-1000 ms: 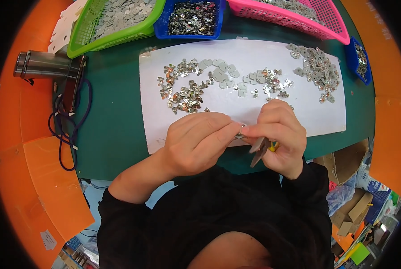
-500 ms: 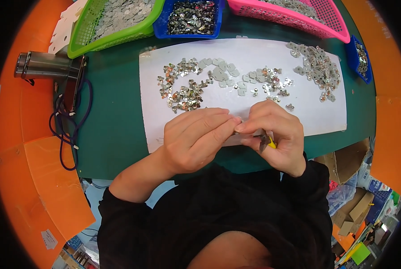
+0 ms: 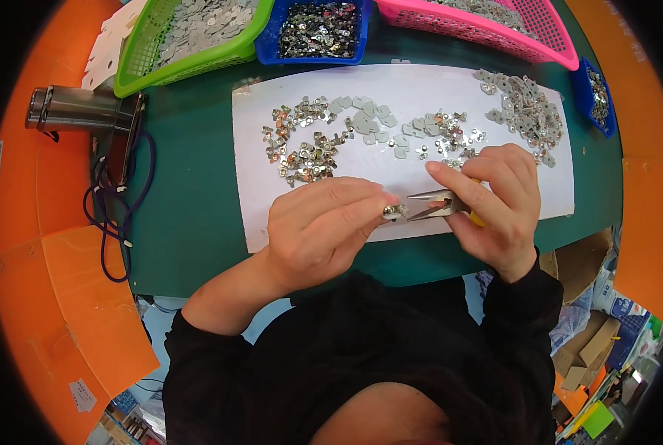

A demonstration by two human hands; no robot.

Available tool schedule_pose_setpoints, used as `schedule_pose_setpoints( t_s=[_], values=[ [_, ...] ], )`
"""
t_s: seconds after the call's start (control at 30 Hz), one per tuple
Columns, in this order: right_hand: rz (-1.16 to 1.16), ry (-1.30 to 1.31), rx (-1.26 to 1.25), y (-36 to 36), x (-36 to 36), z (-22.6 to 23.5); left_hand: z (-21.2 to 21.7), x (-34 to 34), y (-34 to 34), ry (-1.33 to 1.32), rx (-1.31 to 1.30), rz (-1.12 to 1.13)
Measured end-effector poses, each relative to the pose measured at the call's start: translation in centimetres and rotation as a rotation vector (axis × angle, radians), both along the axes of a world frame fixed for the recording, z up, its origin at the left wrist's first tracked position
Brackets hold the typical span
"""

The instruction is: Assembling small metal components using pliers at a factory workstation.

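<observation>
My left hand (image 3: 320,233) is closed, pinching a small shiny metal piece (image 3: 394,212) between thumb and fingertips. In my right hand (image 3: 498,208) is a pair of needle-nose pliers (image 3: 435,205) with yellow handles, its jaws spread apart and pointing left at the metal piece, a short gap from it. Just beyond the hands, on a white sheet (image 3: 272,215), lie shiny metal clips (image 3: 313,159) on the left, flat grey plates (image 3: 368,119) in the middle, more small clips (image 3: 450,126) beside them, and a heap of plates with clips (image 3: 528,111) at the right.
Along the far edge stand a green basket (image 3: 190,73) of grey plates, a blue tray (image 3: 313,59) of metal parts and a pink basket (image 3: 487,41). A small blue tray (image 3: 605,127) sits at right. A steel cup (image 3: 75,110) and a dark cord (image 3: 150,167) are at left.
My right hand has moved right, away from my left hand. The pliers have turned from inside the palm to point left with open jaws. The left hand stays in place.
</observation>
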State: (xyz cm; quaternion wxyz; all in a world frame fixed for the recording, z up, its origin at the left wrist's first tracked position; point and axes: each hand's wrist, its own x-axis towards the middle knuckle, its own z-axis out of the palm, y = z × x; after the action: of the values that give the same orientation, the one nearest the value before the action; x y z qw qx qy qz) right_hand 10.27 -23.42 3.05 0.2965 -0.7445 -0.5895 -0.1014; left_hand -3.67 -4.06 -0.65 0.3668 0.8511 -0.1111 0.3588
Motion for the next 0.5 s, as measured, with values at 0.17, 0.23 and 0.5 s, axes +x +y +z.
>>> schedule_pose_setpoints(
  t_s=[0.17,0.23,0.5],
  values=[
    [-0.064,-0.253,-0.028,0.28,-0.44,0.27,0.06,-0.12,-0.30,0.113,-0.142,0.019],
    [-0.068,-0.273,-0.027,0.32,-0.44,0.26,-0.02,-0.09,-0.23,0.129,-0.153,0.013],
    [-0.049,-0.308,-0.048,0.13,-0.08,0.18,0.05,-0.25,0.03,0.161,-0.095,-0.014]
  ],
)
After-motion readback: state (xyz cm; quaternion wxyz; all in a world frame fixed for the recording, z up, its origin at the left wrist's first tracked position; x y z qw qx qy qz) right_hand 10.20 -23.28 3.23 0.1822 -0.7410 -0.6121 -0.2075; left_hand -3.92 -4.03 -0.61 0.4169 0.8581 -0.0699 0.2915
